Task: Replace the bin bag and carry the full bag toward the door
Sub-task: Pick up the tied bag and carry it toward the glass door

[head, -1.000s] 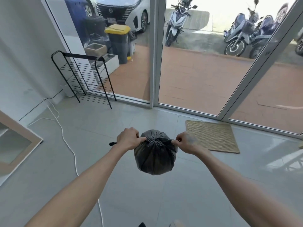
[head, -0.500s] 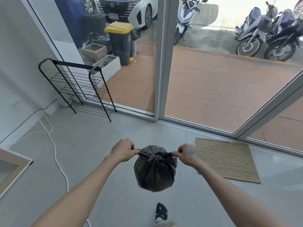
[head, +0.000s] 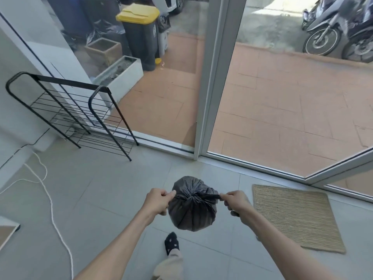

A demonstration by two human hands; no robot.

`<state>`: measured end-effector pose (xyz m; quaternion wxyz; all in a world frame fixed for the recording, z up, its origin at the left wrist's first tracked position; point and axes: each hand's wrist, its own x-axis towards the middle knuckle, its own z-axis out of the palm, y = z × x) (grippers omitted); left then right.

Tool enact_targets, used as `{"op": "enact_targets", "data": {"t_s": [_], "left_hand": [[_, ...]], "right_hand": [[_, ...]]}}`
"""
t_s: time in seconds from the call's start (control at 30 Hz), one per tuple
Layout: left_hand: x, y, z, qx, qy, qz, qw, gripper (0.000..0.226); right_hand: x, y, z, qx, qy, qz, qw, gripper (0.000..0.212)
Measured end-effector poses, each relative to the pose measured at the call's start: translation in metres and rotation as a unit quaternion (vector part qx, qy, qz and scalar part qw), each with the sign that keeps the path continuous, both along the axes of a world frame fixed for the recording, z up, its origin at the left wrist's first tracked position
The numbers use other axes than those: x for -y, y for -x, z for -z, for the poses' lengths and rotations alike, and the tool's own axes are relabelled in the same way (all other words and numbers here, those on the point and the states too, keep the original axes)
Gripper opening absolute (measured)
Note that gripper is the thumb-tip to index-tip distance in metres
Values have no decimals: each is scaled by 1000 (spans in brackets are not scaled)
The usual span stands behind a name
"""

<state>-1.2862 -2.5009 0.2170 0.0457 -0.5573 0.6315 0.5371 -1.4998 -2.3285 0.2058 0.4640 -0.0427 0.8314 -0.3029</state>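
A full black bin bag (head: 192, 211) hangs in front of me above the tiled floor, its top gathered into a knot. My left hand (head: 156, 203) grips the bag's left tie end and my right hand (head: 235, 202) grips the right tie end, both pulled outward. The glass sliding door (head: 210, 81) stands just ahead, its frame post directly beyond the bag.
A black wire shoe rack (head: 72, 112) stands at the left by the glass. A woven doormat (head: 294, 217) lies at the right. A white cable (head: 50, 207) trails across the floor at the left. My socked foot (head: 171, 242) is below the bag. Outside are a yellow-lidded bin (head: 141, 33) and scooters (head: 339, 31).
I have walked closer to the glass door with the bag held between both hands. The rack and the doormat are nearer, and my foot has stepped forward.
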Motion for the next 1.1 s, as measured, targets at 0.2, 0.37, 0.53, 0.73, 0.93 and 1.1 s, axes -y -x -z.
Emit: {"op": "enact_targets", "data": {"t_s": [0.2,0.37,0.53,0.73,0.93,1.1], "left_hand": [[78,48,62,-45,-139,-93,985,25],[122,91,129,-35,-179,-121,976,15],[157,139,229,-39,-203,-198,958,3],[187,185,321,-46,-207,-247,945,11],[218,223,405,-59,-179,-267,945,20],[239,243,442,-76,-174,-273,943,21]], "right_hand": [[76,28,59,120,12,165,979,10],[127,59,125,145,9,191,971,12],[177,96,225,163,23,204,965,18],[221,126,318,169,44,204,963,21],[253,152,407,138,55,192,970,21],[261,169,452,112,55,166,978,26]]}}
